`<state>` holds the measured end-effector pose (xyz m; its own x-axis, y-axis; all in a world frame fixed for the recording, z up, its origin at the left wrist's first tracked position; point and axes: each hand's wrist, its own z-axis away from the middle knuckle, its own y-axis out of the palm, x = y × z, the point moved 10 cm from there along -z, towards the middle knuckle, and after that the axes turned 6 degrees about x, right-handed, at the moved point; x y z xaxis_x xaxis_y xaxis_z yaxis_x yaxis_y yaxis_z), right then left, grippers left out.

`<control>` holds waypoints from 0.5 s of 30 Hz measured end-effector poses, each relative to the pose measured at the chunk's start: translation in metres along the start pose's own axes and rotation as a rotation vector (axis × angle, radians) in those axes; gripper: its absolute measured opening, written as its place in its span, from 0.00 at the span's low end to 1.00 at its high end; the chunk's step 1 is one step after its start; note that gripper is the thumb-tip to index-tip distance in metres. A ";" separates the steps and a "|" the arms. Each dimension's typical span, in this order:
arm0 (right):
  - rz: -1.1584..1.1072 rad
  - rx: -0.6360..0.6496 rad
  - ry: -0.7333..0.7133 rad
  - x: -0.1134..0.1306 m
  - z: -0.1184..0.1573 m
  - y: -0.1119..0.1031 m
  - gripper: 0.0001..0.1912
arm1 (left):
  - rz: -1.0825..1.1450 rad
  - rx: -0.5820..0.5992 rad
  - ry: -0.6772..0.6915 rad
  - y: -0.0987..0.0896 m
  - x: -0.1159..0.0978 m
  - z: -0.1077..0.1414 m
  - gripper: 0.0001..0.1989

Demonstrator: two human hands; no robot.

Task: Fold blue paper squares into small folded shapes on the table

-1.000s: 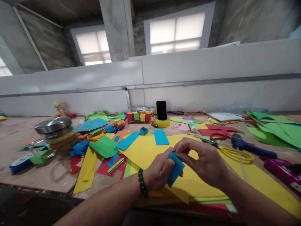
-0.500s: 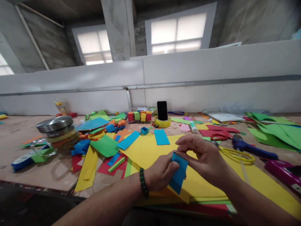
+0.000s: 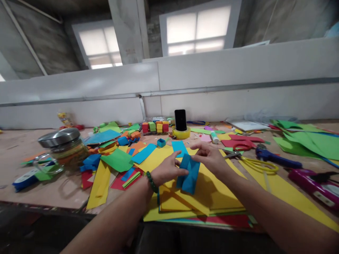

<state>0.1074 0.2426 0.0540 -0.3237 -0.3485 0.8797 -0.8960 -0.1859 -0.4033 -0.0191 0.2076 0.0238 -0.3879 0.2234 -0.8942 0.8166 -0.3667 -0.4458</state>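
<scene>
A creased piece of blue paper stands tilted above the yellow sheets, its left part folded at an angle to the right part. My left hand, with a green bead bracelet at the wrist, has its thumb against the left part and its index finger reaching behind. Thumb and fingers of my right hand pinch the paper's upper right corner. Just behind lies a flat blue strip, partly hidden by the fingers. Another blue strip rests to the left, near a small blue paper box.
Left stands a glass jar with a metal lid. A black phone leans upright at a yellow tape roll. Scissors, a blue-handled tool and a magenta tool lie right. Coloured paper scraps cover much of the table.
The blue paper has moved a little up and left and now shows a spread fold. My left hand's grip has loosened, its index finger stretching out. The view has shifted slightly.
</scene>
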 end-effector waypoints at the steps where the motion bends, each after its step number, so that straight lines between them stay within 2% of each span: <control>1: 0.041 0.016 0.038 -0.009 -0.003 0.004 0.17 | -0.187 -0.117 0.055 -0.012 -0.008 0.003 0.39; 2: 0.069 0.028 0.064 -0.017 -0.005 0.007 0.16 | -0.374 -0.235 0.126 -0.020 -0.022 0.010 0.35; 3: 0.095 0.041 0.083 -0.024 -0.006 0.010 0.16 | -0.481 -0.305 0.183 -0.022 -0.033 0.017 0.29; 4: 0.115 0.052 0.097 -0.030 -0.007 0.013 0.15 | -0.524 -0.290 0.228 -0.015 -0.042 0.022 0.23; 5: 0.131 0.063 0.108 -0.035 -0.008 0.016 0.15 | -0.575 -0.223 0.285 -0.001 -0.051 0.027 0.18; 6: 0.151 0.074 0.119 -0.040 -0.009 0.018 0.15 | -0.724 -0.082 0.367 0.024 -0.059 0.031 0.15; 7: 0.172 0.082 0.127 -0.044 -0.009 0.020 0.15 | -0.848 0.009 0.395 0.042 -0.061 0.036 0.12; 8: 0.193 0.089 0.133 -0.048 -0.010 0.022 0.15 | -0.927 0.055 0.368 0.052 -0.058 0.039 0.11; 10: 0.231 0.099 0.137 -0.052 -0.010 0.023 0.15 | -0.988 0.113 0.314 0.064 -0.049 0.043 0.17; 15: 0.304 0.124 0.138 -0.053 -0.010 0.025 0.13 | -1.024 0.138 0.305 0.071 -0.038 0.047 0.31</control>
<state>0.0995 0.2657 -0.0003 -0.6152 -0.2788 0.7374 -0.7118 -0.2056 -0.6716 0.0334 0.1305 0.0238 -0.7211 0.6908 -0.0537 0.1014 0.0286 -0.9944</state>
